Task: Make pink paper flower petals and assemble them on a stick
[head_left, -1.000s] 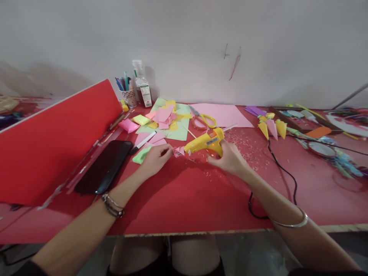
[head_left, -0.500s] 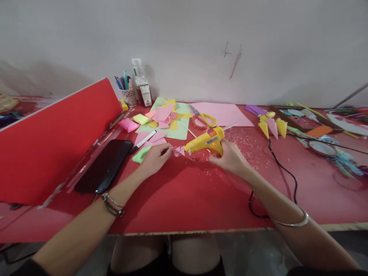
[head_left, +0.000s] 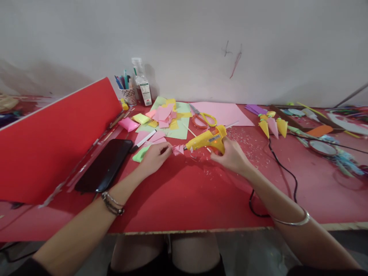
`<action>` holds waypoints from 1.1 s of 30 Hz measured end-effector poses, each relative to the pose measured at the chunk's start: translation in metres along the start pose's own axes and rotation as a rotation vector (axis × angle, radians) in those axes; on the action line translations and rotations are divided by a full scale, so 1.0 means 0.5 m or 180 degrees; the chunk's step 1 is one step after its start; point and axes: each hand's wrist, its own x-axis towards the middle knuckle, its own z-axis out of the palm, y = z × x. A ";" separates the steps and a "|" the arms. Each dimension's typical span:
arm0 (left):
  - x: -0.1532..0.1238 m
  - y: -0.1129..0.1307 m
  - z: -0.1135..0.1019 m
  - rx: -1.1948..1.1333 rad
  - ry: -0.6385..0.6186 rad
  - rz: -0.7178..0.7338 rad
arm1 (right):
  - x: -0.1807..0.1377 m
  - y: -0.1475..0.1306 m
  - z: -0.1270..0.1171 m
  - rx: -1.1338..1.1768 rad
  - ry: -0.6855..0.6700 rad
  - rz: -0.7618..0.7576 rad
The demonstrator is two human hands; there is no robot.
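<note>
My left hand (head_left: pixel 156 155) pinches a small folded piece of pink paper (head_left: pixel 178 150) above the red table (head_left: pixel 172 199). In my right hand (head_left: pixel 234 155) is a yellow glue gun (head_left: pixel 205 139), gripped by its handle, a small orange light glowing on its side. Its nozzle points left and sits close to the pink paper's right edge; whether they touch I cannot tell. A clear glue stick (head_left: pixel 231 124) juts from the gun's back. Below my left hand lies a green packet (head_left: pixel 140 153), partly hidden, near a white marker (head_left: pixel 145 140).
A black phone (head_left: pixel 105 165) lies left, beside a leaning red board (head_left: pixel 57 142). Behind are scissors (head_left: pixel 202 118), paper scraps (head_left: pixel 164 115), a glass bottle (head_left: pixel 143 86) and a pen cup (head_left: pixel 128 96). Small paper cones (head_left: pixel 272 126) and a black cord (head_left: pixel 283 166) lie right.
The glue gun and my right hand have shifted slightly right, drawing the nozzle back a little from the pink paper. My left hand stays nearly still, still pinching the paper.
</note>
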 end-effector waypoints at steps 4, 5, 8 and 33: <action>-0.001 0.003 -0.002 0.0017 0.0021 -0.0005 | 0.001 0.002 -0.002 0.0020 -0.0019 -0.0026; -0.001 0.003 -0.002 0.0018 0.0024 -0.0008 | 0.001 0.002 -0.002 0.0024 -0.0011 -0.0042; -0.001 0.004 -0.002 0.0018 0.0033 -0.0016 | 0.001 0.006 -0.001 0.0022 0.0026 -0.0067; -0.001 0.008 -0.006 0.0089 0.0157 -0.0002 | 0.006 0.022 -0.010 -0.0071 0.0157 0.0021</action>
